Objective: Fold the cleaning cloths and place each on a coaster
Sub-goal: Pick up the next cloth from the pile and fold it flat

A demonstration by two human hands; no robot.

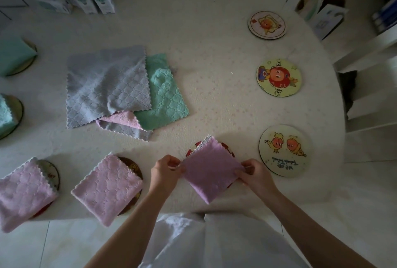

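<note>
Low in the frame, left hand (165, 171) and right hand (255, 174) pinch opposite corners of the folded purple microfibre cloth (209, 168) over a red round coaster (227, 146).

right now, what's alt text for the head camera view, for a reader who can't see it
The left hand and right hand pinch a folded purple cloth over a red coaster near the table edge. Two folded pink cloths lie on coasters to its left, three bare coasters sit to its right, and loose cloths are piled beyond.
</note>
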